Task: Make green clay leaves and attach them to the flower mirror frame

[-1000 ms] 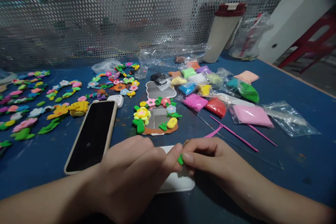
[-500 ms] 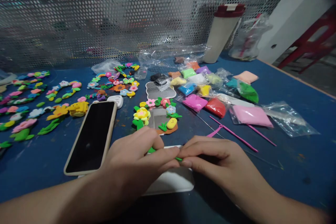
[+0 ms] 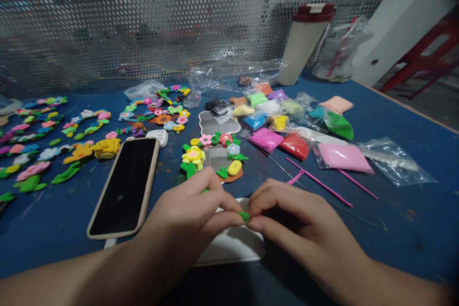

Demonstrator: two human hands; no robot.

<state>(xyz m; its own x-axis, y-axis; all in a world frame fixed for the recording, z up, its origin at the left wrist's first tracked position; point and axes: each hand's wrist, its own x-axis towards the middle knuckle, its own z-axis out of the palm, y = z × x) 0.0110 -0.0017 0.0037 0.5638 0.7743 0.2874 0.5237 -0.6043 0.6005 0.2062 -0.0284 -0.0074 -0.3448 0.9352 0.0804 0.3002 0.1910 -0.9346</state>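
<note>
Between the fingertips of both hands is a small piece of green modelling clay (image 3: 244, 216). My left hand (image 3: 201, 210) pinches it from the left, thumb below and fingers above. From the other side my right hand (image 3: 290, 215) pinches at its right end. Both hands are over a white board (image 3: 236, 248), which they partly cover. Just beyond them lies a mirror (image 3: 215, 160) edged with clay flowers, leaves and a yellow figure; my left hand hides its near edge. A bit of green also shows behind the left fingers.
Left of my hands lies a phone (image 3: 125, 191) with a cable. Clay-decorated frames (image 3: 88, 124) spread farther left. Bagged clay packets (image 3: 267, 140), pink tools (image 3: 319, 182) and a metal needle tool (image 3: 279, 165) are to the right. A tumbler (image 3: 304, 45) stands by the perforated metal screen (image 3: 143, 24).
My fingertips have shifted slightly, and more of the green clay now shows between them. The left fingers have lifted and curled a little. Items on the table stay put.
</note>
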